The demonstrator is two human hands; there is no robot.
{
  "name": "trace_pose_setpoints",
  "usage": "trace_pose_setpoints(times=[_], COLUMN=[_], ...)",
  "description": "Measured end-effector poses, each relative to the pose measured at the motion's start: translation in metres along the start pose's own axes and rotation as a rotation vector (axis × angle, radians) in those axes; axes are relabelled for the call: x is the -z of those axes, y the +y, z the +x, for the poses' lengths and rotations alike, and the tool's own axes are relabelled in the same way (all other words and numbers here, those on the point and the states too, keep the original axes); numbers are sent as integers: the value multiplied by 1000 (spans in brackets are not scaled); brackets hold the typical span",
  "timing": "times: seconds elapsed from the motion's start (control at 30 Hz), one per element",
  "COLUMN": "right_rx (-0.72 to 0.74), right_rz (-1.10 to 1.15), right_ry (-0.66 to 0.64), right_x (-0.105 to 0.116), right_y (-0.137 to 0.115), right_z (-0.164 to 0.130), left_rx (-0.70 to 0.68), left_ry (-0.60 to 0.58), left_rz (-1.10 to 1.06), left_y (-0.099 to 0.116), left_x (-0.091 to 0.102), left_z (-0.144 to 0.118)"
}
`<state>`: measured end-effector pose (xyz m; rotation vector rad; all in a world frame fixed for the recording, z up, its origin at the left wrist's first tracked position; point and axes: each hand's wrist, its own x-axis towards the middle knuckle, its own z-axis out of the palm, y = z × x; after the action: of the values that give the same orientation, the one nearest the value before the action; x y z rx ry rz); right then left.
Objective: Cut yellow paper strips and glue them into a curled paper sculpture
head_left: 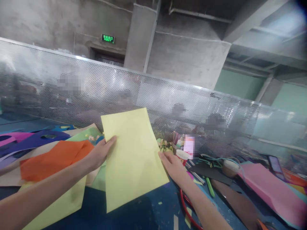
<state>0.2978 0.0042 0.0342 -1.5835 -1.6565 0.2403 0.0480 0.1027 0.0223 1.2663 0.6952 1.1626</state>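
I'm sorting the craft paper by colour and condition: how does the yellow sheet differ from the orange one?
The yellow sheet is pale, flat and smooth; the orange sheet is vivid and looks creased. The yellow sheet is held up off the table between the left hand and the right hand, while the orange sheet lies on the paper pile beside the left forearm, gripped by neither hand. The yellow sheet shows a full rectangle; the orange sheet's outline is irregular. Both are thin coloured paper.

Your dark blue table [148, 214] carries orange paper [55, 158] at left, pink paper [271, 188] at lower right, and a green marker [209, 187] between.
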Motion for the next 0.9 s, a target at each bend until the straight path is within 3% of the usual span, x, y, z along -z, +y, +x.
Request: trace_pose_setpoints(times=[0.13, 0.3, 0.43, 0.57, 0.73, 0.9], right_rx=[9, 26, -2, -36, -254, -276], right_rz=[-88, -119, -172, -304, -627, -672], right_ry=[38, 128, 38, -78, -168, -300], right_x=[-4, -7, 6, 33, 64, 61], right_y=[7, 14, 16, 25, 61, 96], right_z=[-1, -6, -21, -43, -72, -92], left_rx=[-8, 49, 94, 136, 179, 277], left_ry=[17, -114, -187, -204, -150, -155], left_rz=[-68, -62, 7, 50, -14, -50], left_y=[-5, -4, -5, -15, -29, -30], left_x=[5, 5, 0, -6, 1, 9], left_z=[4, 1, -4, -7, 0, 3])
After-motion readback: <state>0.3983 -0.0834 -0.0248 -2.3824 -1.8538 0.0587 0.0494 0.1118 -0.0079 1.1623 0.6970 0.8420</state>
